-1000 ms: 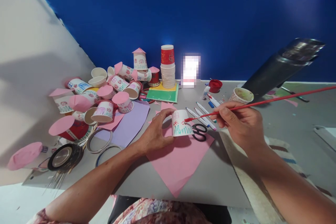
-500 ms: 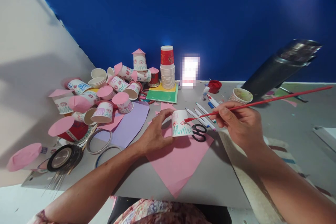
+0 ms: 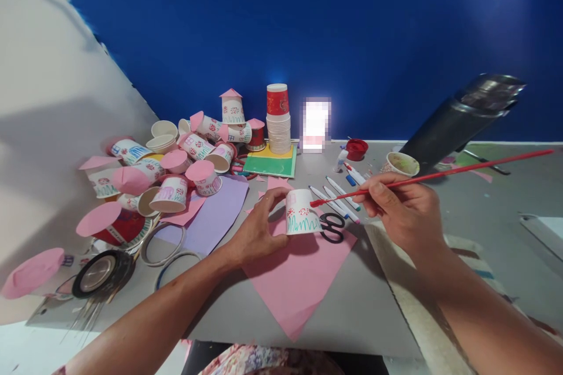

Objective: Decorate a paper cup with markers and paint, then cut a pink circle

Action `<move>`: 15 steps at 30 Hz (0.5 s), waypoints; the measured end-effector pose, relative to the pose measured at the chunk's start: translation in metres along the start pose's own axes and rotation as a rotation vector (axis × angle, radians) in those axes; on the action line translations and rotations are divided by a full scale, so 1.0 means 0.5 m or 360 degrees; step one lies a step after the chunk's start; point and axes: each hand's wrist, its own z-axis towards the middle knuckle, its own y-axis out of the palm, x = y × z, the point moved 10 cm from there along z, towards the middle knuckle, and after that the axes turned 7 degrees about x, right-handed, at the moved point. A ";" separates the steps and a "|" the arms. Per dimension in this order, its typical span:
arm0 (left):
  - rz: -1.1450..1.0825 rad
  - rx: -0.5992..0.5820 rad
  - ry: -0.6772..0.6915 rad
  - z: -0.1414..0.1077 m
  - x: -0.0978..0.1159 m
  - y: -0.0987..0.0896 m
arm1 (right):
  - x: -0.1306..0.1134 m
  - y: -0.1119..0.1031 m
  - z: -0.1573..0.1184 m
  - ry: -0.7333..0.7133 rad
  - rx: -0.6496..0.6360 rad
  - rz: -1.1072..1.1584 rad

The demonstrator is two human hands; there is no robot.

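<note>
A white paper cup [image 3: 302,212], upside down, bears red dotted flowers, green zigzag grass and a faint pink shape. My left hand [image 3: 259,225] grips it from the left, over a pink sheet [image 3: 299,281]. In my right hand [image 3: 402,208] is a long red paintbrush [image 3: 466,166], pinched near its lower part. Its red-coated tip lies close to the cup's upper right side; whether it touches cannot be told. Black scissors [image 3: 332,227] lie just right of the cup, and several markers [image 3: 338,198] lie behind them.
Decorated cups with pink paper roofs [image 3: 171,193] crowd the left side. A cup stack [image 3: 278,123] stands at the back. A red paint pot [image 3: 356,149], a stained cup [image 3: 401,164], a black flask [image 3: 457,117] and a cloth [image 3: 396,269] are at the right. Tape rolls [image 3: 162,244] lie left.
The view has shifted slightly, so most things sit a little lower. The brush tip has moved slightly off the flowers towards the cup's upper right side. Both hands keep their holds.
</note>
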 end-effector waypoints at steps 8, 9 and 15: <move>0.0009 -0.0007 0.0004 0.000 0.004 0.000 | -0.003 0.011 -0.005 -0.0002 -0.0038 0.0011; 0.0009 -0.0011 0.0011 0.000 0.005 0.001 | -0.004 0.013 -0.006 0.0000 -0.0037 0.0006; 0.0008 -0.0021 0.0038 -0.001 0.007 0.004 | -0.001 0.016 -0.008 0.0017 -0.0005 -0.0136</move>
